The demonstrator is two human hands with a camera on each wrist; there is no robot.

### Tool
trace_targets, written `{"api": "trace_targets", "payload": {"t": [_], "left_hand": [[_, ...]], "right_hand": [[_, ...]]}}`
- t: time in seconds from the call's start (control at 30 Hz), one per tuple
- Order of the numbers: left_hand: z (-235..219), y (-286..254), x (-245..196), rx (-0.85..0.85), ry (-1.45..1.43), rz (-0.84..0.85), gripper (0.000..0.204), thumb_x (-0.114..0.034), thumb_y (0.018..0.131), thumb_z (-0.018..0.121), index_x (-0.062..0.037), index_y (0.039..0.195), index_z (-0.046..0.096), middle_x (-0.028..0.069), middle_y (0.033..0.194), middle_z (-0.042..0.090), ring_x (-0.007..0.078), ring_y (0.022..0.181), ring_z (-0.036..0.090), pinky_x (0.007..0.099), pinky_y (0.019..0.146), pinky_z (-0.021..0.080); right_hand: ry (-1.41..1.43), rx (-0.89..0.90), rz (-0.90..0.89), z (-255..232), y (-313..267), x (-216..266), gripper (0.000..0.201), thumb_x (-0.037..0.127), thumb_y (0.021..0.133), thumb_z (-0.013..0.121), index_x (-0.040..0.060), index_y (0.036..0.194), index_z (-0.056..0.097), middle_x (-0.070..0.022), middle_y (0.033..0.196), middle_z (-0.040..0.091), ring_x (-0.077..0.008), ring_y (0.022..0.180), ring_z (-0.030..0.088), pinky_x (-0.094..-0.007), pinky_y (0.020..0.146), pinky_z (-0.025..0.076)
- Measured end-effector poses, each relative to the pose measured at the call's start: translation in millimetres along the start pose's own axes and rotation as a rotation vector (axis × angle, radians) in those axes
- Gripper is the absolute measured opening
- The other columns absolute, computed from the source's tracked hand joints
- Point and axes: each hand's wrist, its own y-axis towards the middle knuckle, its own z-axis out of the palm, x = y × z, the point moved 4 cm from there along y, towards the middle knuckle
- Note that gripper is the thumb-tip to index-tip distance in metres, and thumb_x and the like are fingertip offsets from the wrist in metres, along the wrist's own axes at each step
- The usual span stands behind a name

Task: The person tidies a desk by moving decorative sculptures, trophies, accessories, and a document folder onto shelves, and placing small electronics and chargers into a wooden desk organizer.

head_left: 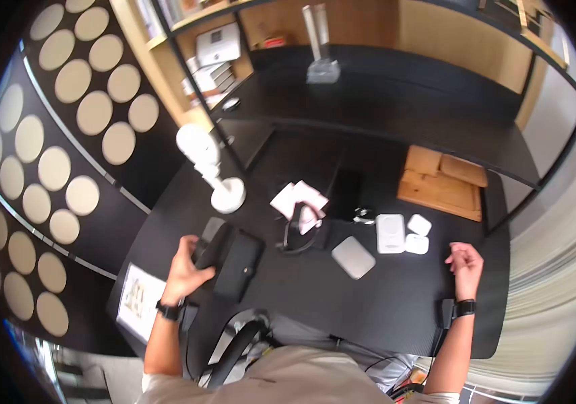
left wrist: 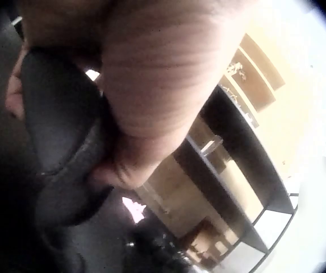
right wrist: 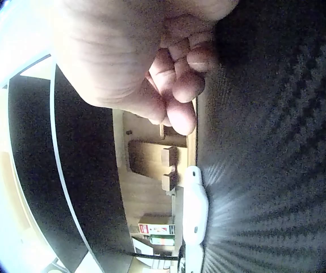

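At the left of the desk my left hand [head_left: 185,271] grips a black glasses case [head_left: 212,244], thumb on one side and fingers on the other. Its rounded end and seam show close up in the left wrist view, where the same case [left wrist: 61,114] sits under the palm. Just right of it lies a flat black case [head_left: 239,266] with a small round snap. My right hand [head_left: 465,269] is at the desk's right side, fingers loosely curled, holding nothing. White rounded cases [head_left: 418,244] lie nearest to it, beyond the fingertips.
A white lamp [head_left: 227,195] stands behind the left hand, and a printed sheet [head_left: 141,299] lies left of it. Mid-desk are pink papers [head_left: 299,196], a grey rounded pad [head_left: 353,257] and a white box [head_left: 390,233]. A wooden tray [head_left: 439,195] sits back right, below a raised black shelf [head_left: 395,101].
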Motion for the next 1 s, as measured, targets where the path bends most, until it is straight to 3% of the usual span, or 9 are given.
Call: {"api": "trace_targets", "payload": {"t": [0.07, 0.13, 0.27, 0.33, 0.4, 0.47, 0.67, 0.97, 1.0], "left_hand": [[-10, 1, -43, 0.064, -0.208, -0.024, 0.071, -0.005, 0.066, 0.077, -0.0048, 0.129, 0.043, 0.0108, 0.103, 0.062, 0.0232, 0.1, 0.062, 0.0352, 0.091, 0.048], [-16, 8, -74, 0.05, -0.415, 0.131, 0.081, -0.001, 0.069, 0.075, -0.004, 0.14, 0.038, 0.0102, 0.126, 0.055, 0.0196, 0.116, 0.054, 0.0306, 0.1, 0.043], [-5, 42, -173, 0.188, -0.827, 0.178, 0.083, -0.005, 0.078, 0.072, -0.0008, 0.15, 0.031, 0.0139, 0.142, 0.046, 0.0209, 0.136, 0.041, 0.0357, 0.11, 0.037], [3, 73, -238, 0.134, -0.382, 0.502, 0.079, -0.008, 0.081, 0.071, 0.0008, 0.149, 0.032, 0.0157, 0.143, 0.046, 0.0229, 0.138, 0.039, 0.0372, 0.111, 0.036], [30, 109, -289, 0.252, -0.475, 0.635, 0.077, -0.017, 0.083, 0.071, 0.0029, 0.148, 0.032, 0.0223, 0.143, 0.046, 0.0293, 0.138, 0.042, 0.0396, 0.112, 0.036], [51, 160, -320, 0.086, -0.046, 0.787, 0.072, -0.023, 0.087, 0.067, 0.0036, 0.145, 0.036, 0.0246, 0.141, 0.048, 0.0282, 0.13, 0.049, 0.0352, 0.109, 0.038], [101, 253, -371, 0.222, 0.315, 0.405, 0.082, -0.042, 0.08, 0.068, 0.0093, 0.139, 0.042, 0.0334, 0.124, 0.06, 0.0385, 0.118, 0.06, 0.0428, 0.1, 0.047], [110, 242, -366, 0.14, 0.798, 0.316, 0.066, -0.052, 0.092, 0.052, 0.0002, 0.132, 0.06, 0.023, 0.135, 0.06, 0.0377, 0.125, 0.058, 0.0474, 0.104, 0.045], [114, 247, -362, -0.059, 0.803, 0.439, 0.066, -0.053, 0.094, 0.05, 0.0006, 0.131, 0.061, 0.0232, 0.136, 0.059, 0.0378, 0.125, 0.058, 0.0471, 0.104, 0.045]], "right_hand": [[0.06, -0.001, 0.016, -2, 0, -1, 0.011, 0.007, 0.097, 0.062, 0.0002, 0.098, 0.071, -0.0014, 0.071, 0.066, -0.0045, 0.058, 0.055, -0.0201, 0.05, 0.039], [0.042, -0.004, 0.026, -2, 1, -2, 0.011, 0.007, 0.096, 0.063, -0.0001, 0.097, 0.071, -0.0008, 0.07, 0.066, -0.004, 0.058, 0.055, -0.02, 0.051, 0.04], [0.045, -0.007, 0.03, 0, -1, 3, 0.011, 0.007, 0.096, 0.064, 0.0002, 0.096, 0.071, -0.0004, 0.067, 0.065, -0.0033, 0.056, 0.053, -0.0199, 0.05, 0.039], [0.049, -0.022, 0.019, -2, -1, 2, 0.01, 0.007, 0.096, 0.064, 0.0001, 0.095, 0.072, -0.0004, 0.067, 0.065, -0.0033, 0.055, 0.052, -0.02, 0.05, 0.039], [0.069, -0.025, 0.013, -2, -1, 1, 0.01, 0.007, 0.096, 0.064, -0.0003, 0.095, 0.072, -0.0006, 0.067, 0.066, -0.0032, 0.055, 0.051, -0.0199, 0.05, 0.039], [0.07, -0.027, 0.002, -3, 0, 2, 0.01, 0.006, 0.095, 0.064, -0.0006, 0.095, 0.072, -0.0009, 0.067, 0.066, -0.0032, 0.054, 0.051, -0.0198, 0.05, 0.039], [0.073, -0.019, -0.001, -3, 0, 2, 0.011, 0.006, 0.095, 0.064, -0.0013, 0.095, 0.072, -0.0015, 0.067, 0.067, -0.0037, 0.055, 0.052, -0.0205, 0.051, 0.04], [0.07, 0.0, -0.009, -2, 1, 7, 0.011, 0.006, 0.095, 0.063, -0.002, 0.095, 0.072, -0.002, 0.067, 0.067, -0.0043, 0.055, 0.054, -0.0209, 0.051, 0.041], [0.068, -0.001, -0.007, -3, 0, 7, 0.011, 0.005, 0.095, 0.063, -0.0021, 0.095, 0.072, -0.002, 0.067, 0.067, -0.0044, 0.055, 0.054, -0.0208, 0.051, 0.041]]}}
